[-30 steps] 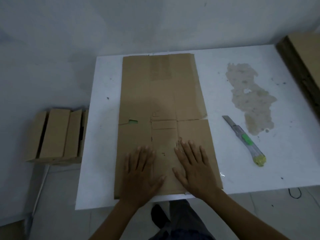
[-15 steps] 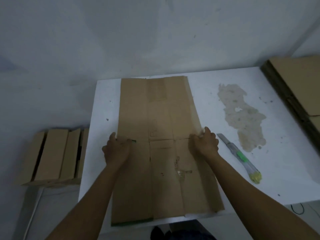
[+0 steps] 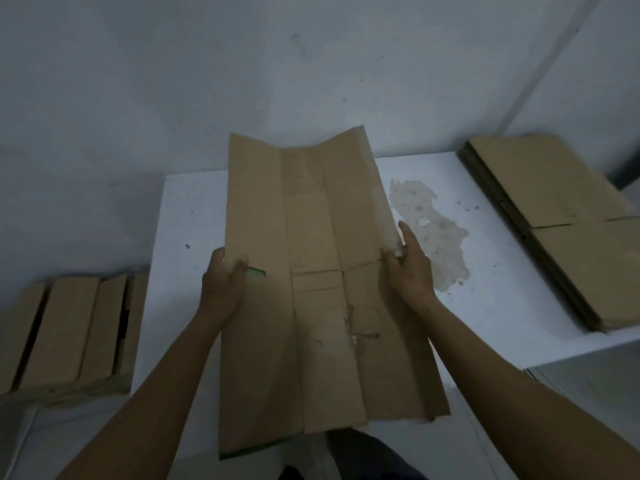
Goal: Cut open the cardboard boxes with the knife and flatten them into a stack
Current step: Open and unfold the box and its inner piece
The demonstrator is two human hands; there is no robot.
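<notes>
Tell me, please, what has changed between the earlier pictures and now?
The flattened cardboard sheet lay on the table under both flat palms; now the left hand and right hand grip its side edges and have lifted it, far end raised. The knife no longer shows. The flat stack at the right and the boxes at the left stayed put.

Over table (image 3: 180, 237) centre, flattened box (image 3: 311, 271); stack (image 3: 554, 220) on table right; boxes (image 3: 69, 323) left, beside table.

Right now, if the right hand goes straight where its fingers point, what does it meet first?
Likely the wall: the right hand points along the cardboard sheet, over bare table; depth unclear.
</notes>
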